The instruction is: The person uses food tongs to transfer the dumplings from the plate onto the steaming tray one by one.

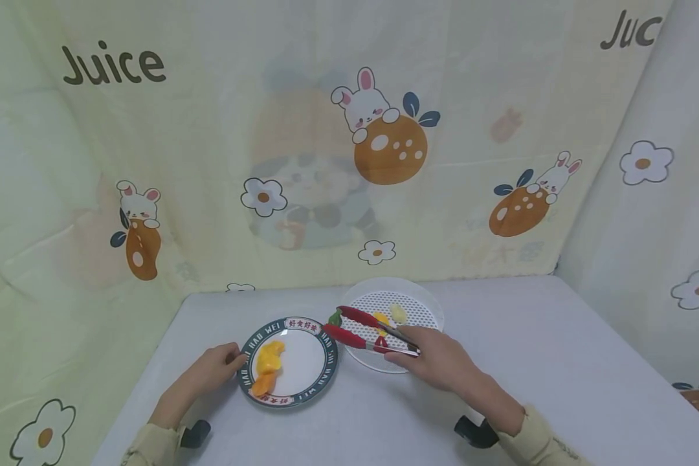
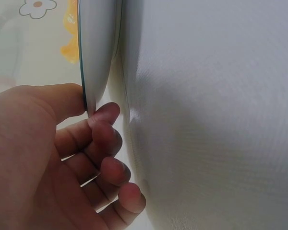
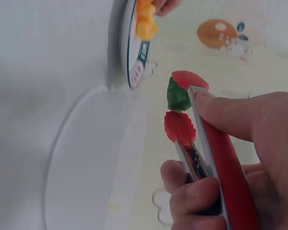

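My right hand point(image 1: 443, 362) grips a pair of tongs point(image 3: 230, 177) with red scalloped tips and red handles. Between the tips is a green piece point(image 3: 178, 96), its kind unclear, held up near the right rim of the plate. My left hand point(image 1: 212, 366) pinches the left rim of the round plate point(image 1: 309, 364), thumb on top and index finger underneath. The plate is white with a dark green lettered border. Yellow pieces point(image 1: 269, 359) and an orange piece point(image 1: 264, 386) lie on its left side.
Behind the tongs stands a round white perforated basket point(image 1: 431, 310). It has a pale yellow piece point(image 1: 399, 314), a yellow-orange piece point(image 1: 382, 320) and something red in it. White cloth covers the table point(image 1: 530, 349); a printed curtain point(image 1: 210, 129) hangs along the back edge.
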Motion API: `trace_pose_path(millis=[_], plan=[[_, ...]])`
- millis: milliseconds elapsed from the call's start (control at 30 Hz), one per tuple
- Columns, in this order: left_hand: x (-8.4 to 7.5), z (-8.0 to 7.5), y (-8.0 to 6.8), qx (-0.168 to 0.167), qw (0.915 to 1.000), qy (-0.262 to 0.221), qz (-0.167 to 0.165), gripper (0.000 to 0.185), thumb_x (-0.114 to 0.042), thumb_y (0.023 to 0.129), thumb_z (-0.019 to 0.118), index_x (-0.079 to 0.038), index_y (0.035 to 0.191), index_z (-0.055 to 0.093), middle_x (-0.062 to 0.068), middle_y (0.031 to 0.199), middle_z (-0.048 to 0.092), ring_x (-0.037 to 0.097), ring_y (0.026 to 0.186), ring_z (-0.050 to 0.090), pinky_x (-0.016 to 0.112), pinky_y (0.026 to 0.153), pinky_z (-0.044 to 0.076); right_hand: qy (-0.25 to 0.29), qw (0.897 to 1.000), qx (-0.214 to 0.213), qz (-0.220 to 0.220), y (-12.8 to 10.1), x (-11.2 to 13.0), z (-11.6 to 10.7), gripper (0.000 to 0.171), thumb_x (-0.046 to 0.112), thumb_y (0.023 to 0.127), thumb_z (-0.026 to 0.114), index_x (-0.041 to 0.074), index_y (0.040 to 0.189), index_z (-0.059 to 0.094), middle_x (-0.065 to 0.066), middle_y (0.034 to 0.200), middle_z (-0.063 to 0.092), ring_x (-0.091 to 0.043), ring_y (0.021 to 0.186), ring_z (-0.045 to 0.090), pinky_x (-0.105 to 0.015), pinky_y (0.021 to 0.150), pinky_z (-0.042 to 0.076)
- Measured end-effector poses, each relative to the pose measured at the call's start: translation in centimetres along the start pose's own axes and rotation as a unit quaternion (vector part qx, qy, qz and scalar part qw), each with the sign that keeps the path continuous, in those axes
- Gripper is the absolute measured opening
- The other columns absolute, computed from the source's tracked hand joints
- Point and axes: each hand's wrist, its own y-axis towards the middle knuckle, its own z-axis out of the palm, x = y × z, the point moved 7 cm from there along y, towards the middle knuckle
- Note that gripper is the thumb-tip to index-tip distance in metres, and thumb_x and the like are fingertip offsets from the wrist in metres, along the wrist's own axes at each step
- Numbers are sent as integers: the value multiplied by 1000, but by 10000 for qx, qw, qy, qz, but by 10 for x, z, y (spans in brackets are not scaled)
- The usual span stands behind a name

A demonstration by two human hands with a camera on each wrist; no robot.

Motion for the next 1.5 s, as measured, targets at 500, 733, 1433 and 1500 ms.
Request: trace_pose_path(millis=[500, 733, 1433, 1500], plan=[[-3, -1, -2, -23, 10000, 45, -5, 18, -24, 99, 61, -9, 90, 58, 3, 76, 56, 17, 73, 51, 31, 64, 44, -370, 9991, 155, 135, 19, -31, -8, 69, 53, 87, 71, 5, 136, 59, -12, 124, 68, -23, 97, 61, -43, 81, 54], [-2, 0, -1, -21, 10000, 25, -7, 19, -24, 99, 61, -9, 89, 58, 3, 76, 56, 17, 73, 51, 31, 63, 43, -595, 9977, 301, -88, 30, -20, -4, 58, 44, 86, 76, 7, 129, 64, -10, 118, 70, -22, 93, 62, -40, 78, 55], [-1, -1, 0, -20, 10000, -6, -7, 18, -24, 99, 61, -9, 90, 58, 3, 76, 56, 17, 73, 51, 30, 63, 42, -1175, 9919, 459, -125, 39, -14, -1, 60, 45, 84, 77, 9, 130, 63, -11, 123, 68, -27, 100, 61, -49, 87, 53], [0, 0, 0, -11, 10000, -1, -6, 18, -24, 99, 61, -9, 90, 58, 3, 76, 56, 17, 73, 51, 30, 63, 42, -1151, 9922, 469, -83, 40, -14, -1, 61, 45, 84, 77, 9, 131, 62, -10, 123, 68, -27, 101, 61, -49, 88, 53]])
